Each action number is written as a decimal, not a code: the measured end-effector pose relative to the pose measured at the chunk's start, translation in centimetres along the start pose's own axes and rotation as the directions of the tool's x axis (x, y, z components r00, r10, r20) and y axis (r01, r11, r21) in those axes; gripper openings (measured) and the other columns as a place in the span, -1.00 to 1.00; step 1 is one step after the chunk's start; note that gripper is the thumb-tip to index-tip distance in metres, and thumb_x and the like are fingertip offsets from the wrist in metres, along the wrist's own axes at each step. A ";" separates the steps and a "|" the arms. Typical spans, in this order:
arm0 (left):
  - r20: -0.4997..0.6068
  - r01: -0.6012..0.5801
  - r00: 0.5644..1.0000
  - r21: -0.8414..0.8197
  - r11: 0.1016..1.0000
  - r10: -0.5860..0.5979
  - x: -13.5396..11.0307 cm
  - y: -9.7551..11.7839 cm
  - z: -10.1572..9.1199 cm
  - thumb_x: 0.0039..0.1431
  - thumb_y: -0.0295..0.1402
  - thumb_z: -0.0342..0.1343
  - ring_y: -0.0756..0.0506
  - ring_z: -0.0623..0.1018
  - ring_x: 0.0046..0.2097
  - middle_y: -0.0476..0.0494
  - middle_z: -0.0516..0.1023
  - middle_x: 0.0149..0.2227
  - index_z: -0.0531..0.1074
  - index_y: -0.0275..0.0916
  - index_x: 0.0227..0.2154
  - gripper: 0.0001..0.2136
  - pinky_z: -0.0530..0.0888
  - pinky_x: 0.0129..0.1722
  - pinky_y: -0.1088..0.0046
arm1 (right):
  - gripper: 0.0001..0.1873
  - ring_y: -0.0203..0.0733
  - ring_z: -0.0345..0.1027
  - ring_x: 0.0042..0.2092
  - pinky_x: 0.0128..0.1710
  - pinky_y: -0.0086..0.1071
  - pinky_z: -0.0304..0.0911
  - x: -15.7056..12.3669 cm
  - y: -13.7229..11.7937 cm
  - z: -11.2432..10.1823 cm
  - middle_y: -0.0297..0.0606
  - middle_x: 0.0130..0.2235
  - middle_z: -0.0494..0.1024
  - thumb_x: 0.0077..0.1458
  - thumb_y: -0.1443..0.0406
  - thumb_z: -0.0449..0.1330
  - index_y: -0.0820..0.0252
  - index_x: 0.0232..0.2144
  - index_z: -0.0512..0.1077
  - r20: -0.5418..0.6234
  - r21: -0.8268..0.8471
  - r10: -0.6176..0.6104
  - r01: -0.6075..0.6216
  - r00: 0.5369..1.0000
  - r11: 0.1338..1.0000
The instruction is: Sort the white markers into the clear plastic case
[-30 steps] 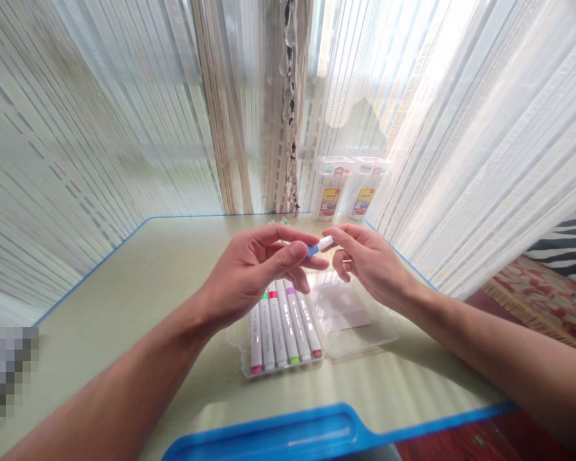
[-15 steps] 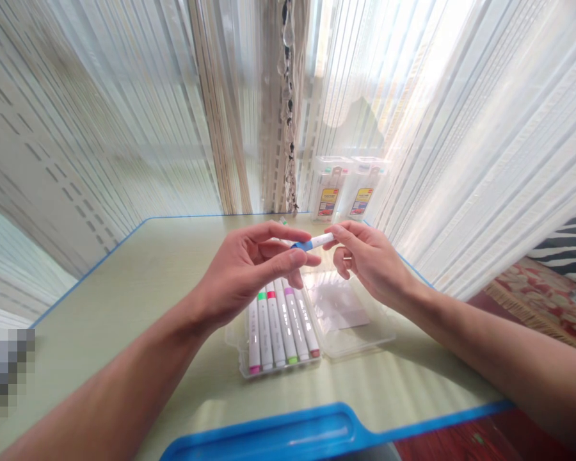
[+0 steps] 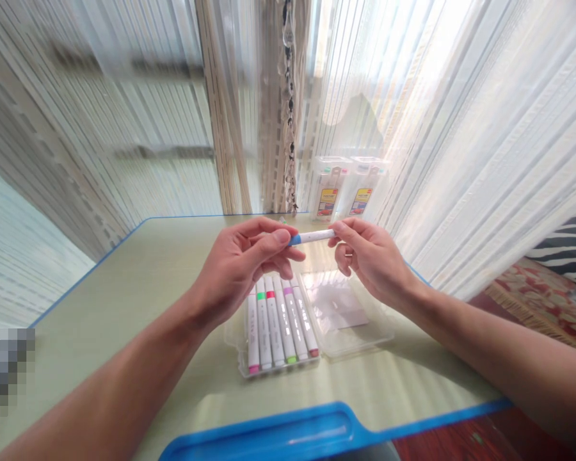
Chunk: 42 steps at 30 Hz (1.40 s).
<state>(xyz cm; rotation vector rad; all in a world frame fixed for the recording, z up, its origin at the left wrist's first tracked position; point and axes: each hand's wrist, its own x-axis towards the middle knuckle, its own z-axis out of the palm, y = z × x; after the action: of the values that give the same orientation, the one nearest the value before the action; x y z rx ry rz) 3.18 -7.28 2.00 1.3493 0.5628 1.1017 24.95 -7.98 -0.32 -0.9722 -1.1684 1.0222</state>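
A white marker with a blue cap point(image 3: 311, 237) is held level above the table between both hands. My left hand point(image 3: 242, 266) pinches its blue end between thumb and forefinger. My right hand point(image 3: 369, 256) pinches the white end with its fingertips. Below them lies an open clear plastic case point(image 3: 242, 368) with several white markers point(image 3: 281, 323) side by side, their tips pink, green, red and purple. Its clear lid point(image 3: 345, 310) lies flat to the right.
Two boxed marker sets point(image 3: 348, 189) stand upright at the table's far edge against sheer curtains. The pale green table point(image 3: 139, 282) has a blue rim. A blue plastic edge point(image 3: 288, 435) runs along the near side. A patterned rug point(image 3: 537, 301) shows at right.
The marker has turned from tilted to level and more of its white barrel shows between the hands. My left hand has risen slightly. The view drifted a little left.
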 end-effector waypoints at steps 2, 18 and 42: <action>-0.093 -0.009 0.996 0.003 1.000 0.009 0.3 -0.2 -0.1 0.18 -0.31 0.28 0.00 0.55 -0.47 -0.15 0.66 -0.41 0.57 -0.29 -0.27 -0.85 0.50 -0.40 0.49 | -0.70 -0.46 0.21 -0.67 -0.74 -0.50 0.09 0.0 -0.1 0.0 -0.38 -0.46 0.50 0.10 0.11 0.40 0.22 -0.39 0.48 -0.005 0.013 -0.038 0.038 0.999 0.999; -0.245 0.052 0.969 0.139 0.989 -0.016 1.0 -1.4 -1.1 0.07 -0.30 0.34 0.06 0.39 -0.52 0.01 0.41 -0.54 0.54 -0.31 -0.37 -0.82 0.35 -0.46 0.51 | -0.68 -0.37 0.34 -0.66 -0.73 -0.45 0.27 -1.5 -0.3 0.5 -0.23 -0.34 0.67 0.04 0.20 0.46 0.22 -0.18 0.57 0.183 -0.045 -0.121 0.131 0.976 0.990; -0.173 0.235 0.962 0.138 0.962 -0.210 0.9 -1.0 -0.6 0.18 -0.37 0.11 0.14 0.18 -0.58 -0.02 0.33 -0.41 0.45 -0.32 -0.33 -0.89 0.07 -0.59 0.57 | -0.65 -0.35 0.47 -0.57 -0.61 -0.45 0.46 -4.0 -1.2 1.1 -0.19 -0.18 0.71 0.13 0.39 0.39 0.09 -0.01 0.60 0.373 0.107 -0.212 0.185 0.903 0.977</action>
<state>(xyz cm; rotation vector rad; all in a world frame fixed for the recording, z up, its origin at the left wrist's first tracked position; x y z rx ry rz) 3.36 -6.04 1.13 1.3037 0.9121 0.9985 23.58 -12.11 0.01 -0.5941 -1.5101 1.1082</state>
